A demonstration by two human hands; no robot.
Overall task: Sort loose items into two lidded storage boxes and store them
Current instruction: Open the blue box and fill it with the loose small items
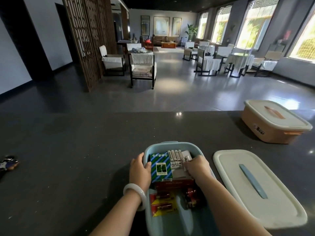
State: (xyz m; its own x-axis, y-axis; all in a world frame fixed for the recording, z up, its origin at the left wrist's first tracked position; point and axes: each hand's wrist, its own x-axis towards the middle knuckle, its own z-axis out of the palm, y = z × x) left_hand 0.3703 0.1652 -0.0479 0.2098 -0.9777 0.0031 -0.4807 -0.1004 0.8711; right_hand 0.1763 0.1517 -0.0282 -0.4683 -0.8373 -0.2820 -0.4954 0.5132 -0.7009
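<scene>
Item: blue box (170,143), counter (81,150) centre, open; step = filling. Your L hand (139,169) grips its rim; R hand (197,167) curls round white batteries (175,156) inside. Pink box (265,130) lidded, far R. Next, likely: release batteries, fit lid (230,169).

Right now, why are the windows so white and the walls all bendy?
Head view: daylight overexposes the windows; the wide-angle lens bows the walls; small light glints dot the dark counter; the blue box looks stretched at the bottom.
</scene>
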